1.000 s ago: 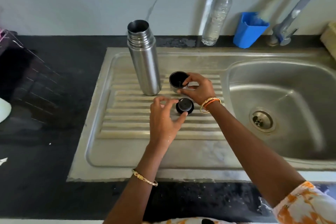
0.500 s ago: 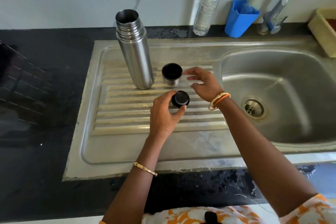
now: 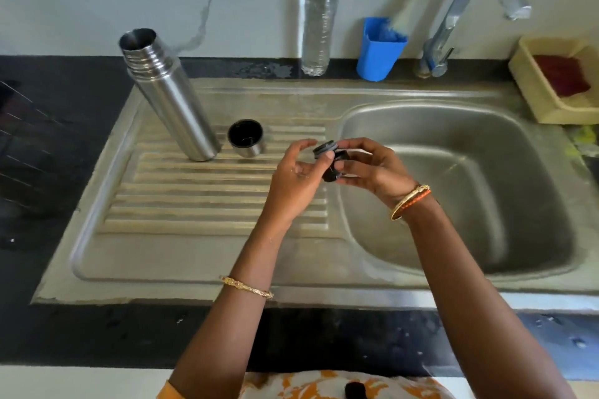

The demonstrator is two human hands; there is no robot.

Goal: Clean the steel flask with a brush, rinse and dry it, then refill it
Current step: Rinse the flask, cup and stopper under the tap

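Both hands, left (image 3: 296, 183) and right (image 3: 372, 172), grip what looks like the black stopper (image 3: 329, 160) above the drainboard (image 3: 210, 197); open steel flask (image 3: 171, 97) and cup lid (image 3: 246, 138) stand behind.

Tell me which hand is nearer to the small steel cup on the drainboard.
Left. The left hand is just right of the steel cup, not touching it; the right hand is farther right, beside the basin.
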